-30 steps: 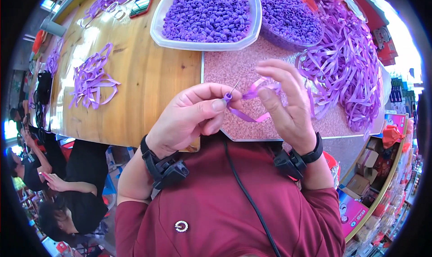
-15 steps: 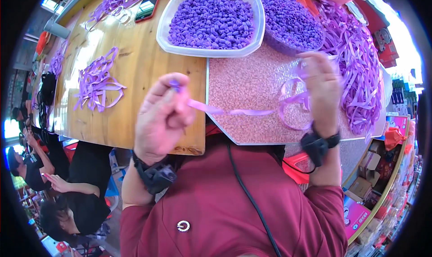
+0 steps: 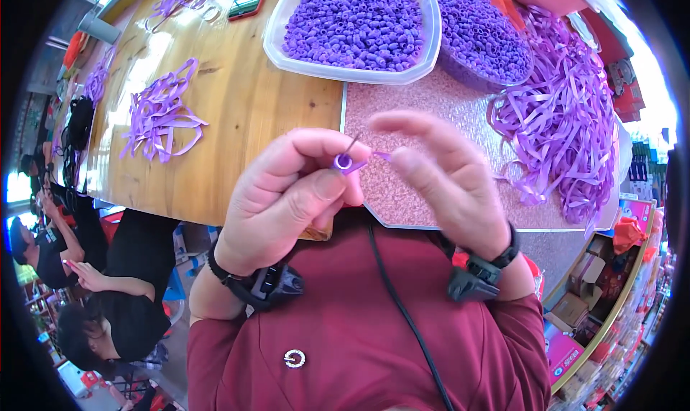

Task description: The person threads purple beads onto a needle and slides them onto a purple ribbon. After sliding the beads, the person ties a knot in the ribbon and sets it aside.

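Observation:
My left hand (image 3: 284,195) pinches a small purple bead (image 3: 344,161) between thumb and fingers, its round hole facing up. A thin dark pin-like piece (image 3: 353,142) sticks up beside the bead. From the same grip a short length of purple ribbon (image 3: 382,154) reaches toward my right thumb. My right hand (image 3: 456,184) hovers close on the right, its thumb near the ribbon's end and its index finger stretched out apart from the thumb. Motion softens its outline, and the undersides of its fingers are hidden.
Beyond my hands stand a clear tub (image 3: 273,46) and a second bowl (image 3: 467,73) of purple beads. Ribbon is heaped at right (image 3: 568,116), with a smaller pile (image 3: 162,116) on the wooden table (image 3: 237,138). A phone (image 3: 248,1) lies at the far edge. Other people (image 3: 122,303) sit at left.
My right hand has come left and down beside my left hand, which has moved right. The ribbon stretched between them is now a short bit; the loop by my right hand is gone.

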`<state>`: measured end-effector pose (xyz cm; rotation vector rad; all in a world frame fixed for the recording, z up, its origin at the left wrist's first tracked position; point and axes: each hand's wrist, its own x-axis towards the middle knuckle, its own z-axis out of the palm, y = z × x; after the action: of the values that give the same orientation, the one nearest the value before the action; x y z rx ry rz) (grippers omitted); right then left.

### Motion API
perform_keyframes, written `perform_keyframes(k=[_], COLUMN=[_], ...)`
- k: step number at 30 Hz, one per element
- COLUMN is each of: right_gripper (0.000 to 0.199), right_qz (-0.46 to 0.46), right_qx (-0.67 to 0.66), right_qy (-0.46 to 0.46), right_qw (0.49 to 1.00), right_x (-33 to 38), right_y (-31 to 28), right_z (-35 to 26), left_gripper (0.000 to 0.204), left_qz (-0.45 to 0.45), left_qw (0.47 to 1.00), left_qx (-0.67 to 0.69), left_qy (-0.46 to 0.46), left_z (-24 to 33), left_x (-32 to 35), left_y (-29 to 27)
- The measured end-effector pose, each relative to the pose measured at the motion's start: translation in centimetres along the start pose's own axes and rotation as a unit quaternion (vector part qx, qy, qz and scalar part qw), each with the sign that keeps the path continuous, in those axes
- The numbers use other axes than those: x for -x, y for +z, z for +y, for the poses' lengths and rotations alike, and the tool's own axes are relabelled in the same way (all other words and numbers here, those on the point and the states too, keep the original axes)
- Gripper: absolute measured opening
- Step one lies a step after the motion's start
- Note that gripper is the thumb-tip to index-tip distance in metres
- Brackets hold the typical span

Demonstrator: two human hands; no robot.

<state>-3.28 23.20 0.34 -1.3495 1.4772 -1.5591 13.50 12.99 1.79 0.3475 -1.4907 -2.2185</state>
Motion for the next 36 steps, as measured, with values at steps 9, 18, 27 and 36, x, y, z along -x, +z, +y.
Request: perform_keyframes(k=[9, 18, 27, 36], right_gripper=[0.022, 0.015, 0.015, 0.019], right_qz=[-0.042, 0.024, 0.007, 0.008], right_qx=[-0.437, -0.402, -0.41, -0.405], right_qy=[0.168, 0.106, 0.157, 0.119], right_qw=[0.882, 0.909, 0.899, 0.906], right_x=[0.6, 1.1, 1.2, 1.6], right_y=[2.8, 3.7, 3.1, 3.3], right_z=[-1.2, -0.3, -0.7, -1.1], left_gripper=[0.022, 0.024, 0.022, 0.023], left_qz=[0.002, -0.012, 0.001, 0.02], left_qw=[0.997, 0.982, 0.973, 0.984], left_qx=[-0.05, -0.137, -0.187, -0.139], left_qy=[0.062, 0.133, 0.133, 0.109], left_z=[-1.1, -0.9, -1.0, -1.3], left_x=[0.6, 0.3, 0.6, 0.8], left_y=[0.5, 0.5, 1.0, 1.3])
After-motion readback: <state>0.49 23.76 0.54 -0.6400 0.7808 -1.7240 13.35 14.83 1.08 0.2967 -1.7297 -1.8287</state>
